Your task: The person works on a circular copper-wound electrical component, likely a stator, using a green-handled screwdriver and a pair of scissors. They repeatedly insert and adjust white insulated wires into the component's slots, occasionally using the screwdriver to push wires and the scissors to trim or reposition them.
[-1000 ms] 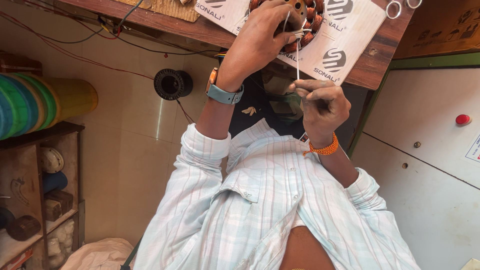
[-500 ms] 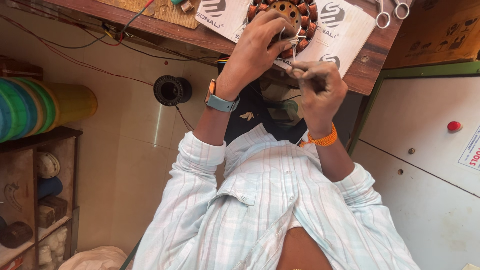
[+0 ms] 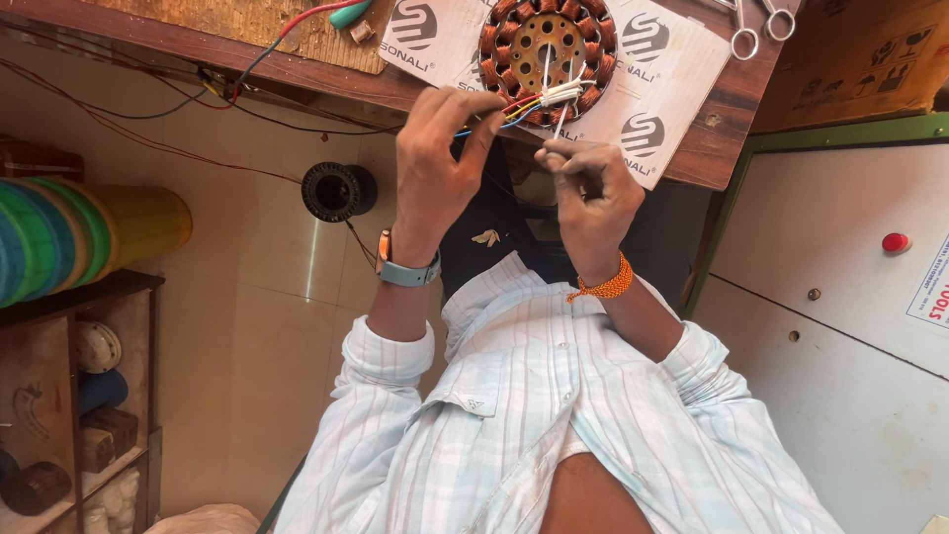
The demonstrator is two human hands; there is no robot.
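Since the earlier frame both hands have dropped lower in view, the left hand [image 3: 442, 163] pinching coloured leads from the copper-wound stator [image 3: 547, 54] near the desk's front edge, the right hand [image 3: 591, 193] closed on a white tie, apparently mid-lacing.

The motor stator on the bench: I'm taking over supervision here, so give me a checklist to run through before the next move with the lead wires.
1. Stator lies flat on the white printed sheets: ok.
2. Coloured lead wires are bundled and tied with white cord at the winding: ok.
3. Left hand has fingertips on the leads at the bench edge: ok.
4. Right hand pinches the thin white cord end: ok; whether it is taut, cannot tell.
5. Scissors lie on the bench within reach: ok.
6. Loose red and black wires hang below the bench edge, a possible snag: not ok.
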